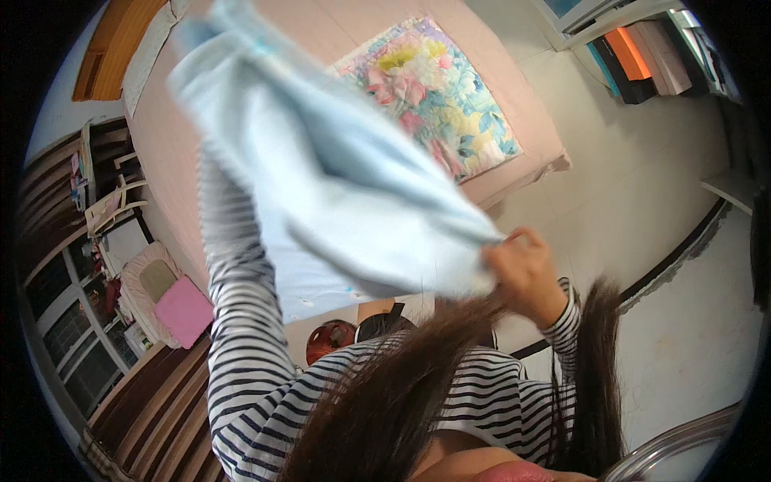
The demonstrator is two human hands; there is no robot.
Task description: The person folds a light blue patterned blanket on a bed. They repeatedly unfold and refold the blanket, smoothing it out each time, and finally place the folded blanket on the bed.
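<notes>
A large light-blue cloth (349, 205), blurred and hanging in loose folds, stretches diagonally in front of me over the bed. My right hand (524, 271) grips its near right corner with bent fingers. On the left, my arm in a black-and-white striped sleeve (241, 289) reaches up behind the cloth. The fabric hides my left hand, so its hold cannot be seen. Beyond the cloth, a folded floral fabric (433, 102) in pink, yellow and teal lies flat on the pink bed sheet (518, 90).
A chair with a pink cushion (184, 310) stands left of the bed, near a brown striped curtain (156, 416). Several boxes, one orange (628, 54), stand at the upper right. A dark red rounded object (330, 341) is low in front of me. Pale floor (638, 175) runs along the right.
</notes>
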